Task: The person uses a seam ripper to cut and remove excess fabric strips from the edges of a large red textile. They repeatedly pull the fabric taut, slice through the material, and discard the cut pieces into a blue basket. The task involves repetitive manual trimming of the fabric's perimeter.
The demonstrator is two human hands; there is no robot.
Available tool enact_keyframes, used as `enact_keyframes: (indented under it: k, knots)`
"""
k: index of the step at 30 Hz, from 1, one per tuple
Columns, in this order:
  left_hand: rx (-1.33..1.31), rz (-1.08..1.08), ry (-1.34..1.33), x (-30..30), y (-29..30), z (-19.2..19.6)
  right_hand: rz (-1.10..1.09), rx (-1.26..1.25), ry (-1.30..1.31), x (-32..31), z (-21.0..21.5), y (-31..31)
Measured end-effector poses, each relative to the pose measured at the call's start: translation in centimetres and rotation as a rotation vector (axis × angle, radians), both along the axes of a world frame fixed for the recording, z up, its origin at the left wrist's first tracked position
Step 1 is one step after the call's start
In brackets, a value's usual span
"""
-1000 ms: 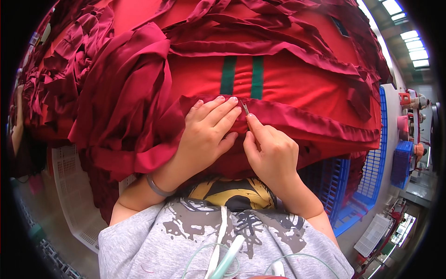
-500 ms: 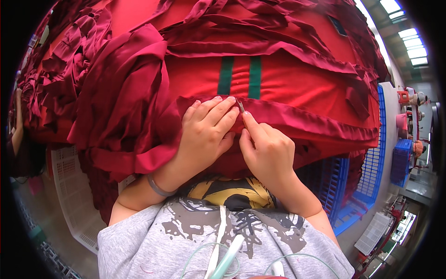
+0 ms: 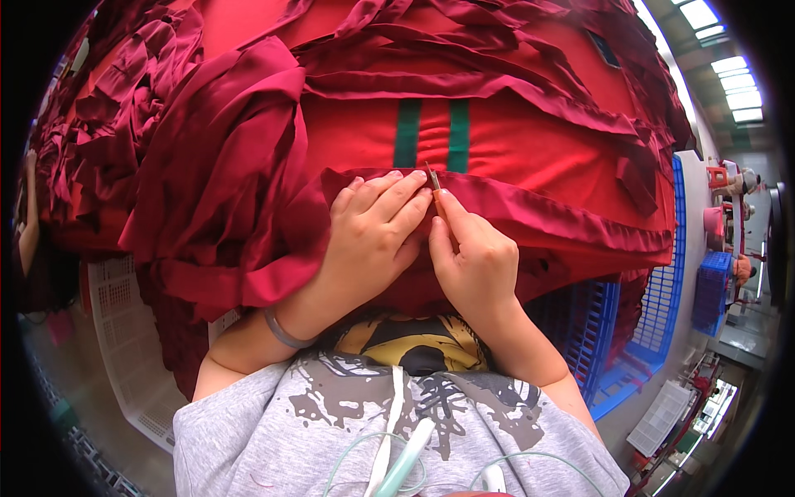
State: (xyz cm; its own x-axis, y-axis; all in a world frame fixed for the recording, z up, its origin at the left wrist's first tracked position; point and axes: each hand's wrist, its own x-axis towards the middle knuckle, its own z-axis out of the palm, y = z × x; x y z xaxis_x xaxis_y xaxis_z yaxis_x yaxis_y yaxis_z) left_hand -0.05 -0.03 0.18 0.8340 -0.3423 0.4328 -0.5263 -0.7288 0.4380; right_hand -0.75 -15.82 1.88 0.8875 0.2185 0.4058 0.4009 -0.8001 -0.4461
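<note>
1. The right hand (image 3: pixel 474 263) pinches a slim metal tool (image 3: pixel 432 178) between thumb and forefinger, its tip at the folded hem (image 3: pixel 530 207) of the red garment (image 3: pixel 513 137)
2. The left hand (image 3: pixel 373 236) lies flat just beside it, fingers (image 3: pixel 396 192) narrow and together, pressing the dark red edge down and holding nothing
3. The tool tip sits just below two green stripes (image 3: pixel 431 132) on the brighter red panel
4. By my judgement the work is partway: the hem right of the hands lies smooth, and whether any stitches are cut I cannot tell
5. Outward, a heap of dark red fabric strips (image 3: pixel 215 149) is piled on the left, with a blue crate (image 3: pixel 662 298) at the right and a white crate (image 3: pixel 116 331) lower left
</note>
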Motion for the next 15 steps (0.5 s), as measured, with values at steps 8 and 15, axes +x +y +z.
enact_keyframes:
  k: [8,15]
  knots:
    - [0.037,-0.001,0.024,-0.2,0.1,0.3,-0.16,0.038,-0.083,1.8,1.3,-0.4]
    - [0.042,0.013,0.009,-0.3,-0.2,0.0,0.002,-0.059,0.055,-1.0,2.4,-1.3]
